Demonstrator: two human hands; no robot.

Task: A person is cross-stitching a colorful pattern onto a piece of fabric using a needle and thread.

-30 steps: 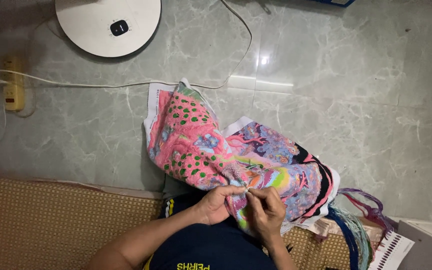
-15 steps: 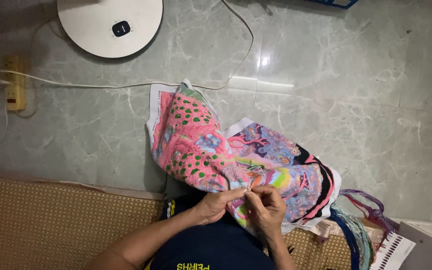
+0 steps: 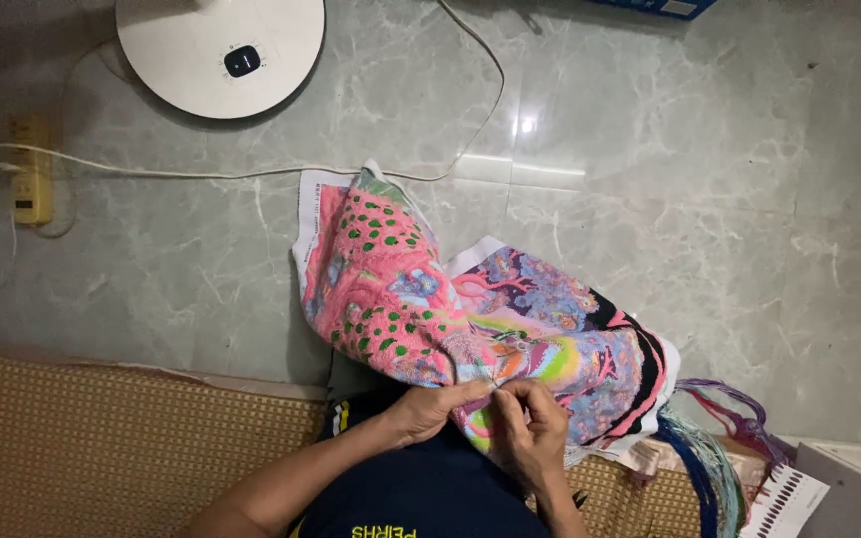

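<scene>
Head view is taking in a glossy grey-green marble floor (image 3: 650,149), then a woven tan straw mat (image 3: 102,438) along its near edge, and a round white fan base (image 3: 219,55) trailing a thin white cord (image 3: 201,174). The bright pink, green-dotted embroidered canvas (image 3: 391,299) is lying crumpled across the person's lap and has barely shifted in the last second. The left hand (image 3: 430,408) is pinching a fold of it; the right hand (image 3: 530,423) is nipping narrowly at the stitching. Loose coloured threads (image 3: 719,438) are dangling just beside them.

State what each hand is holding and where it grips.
Both the left hand and right hand pinch the colourful embroidered cloth at its near edge, fingertips meeting; any needle is too small to tell.
</scene>
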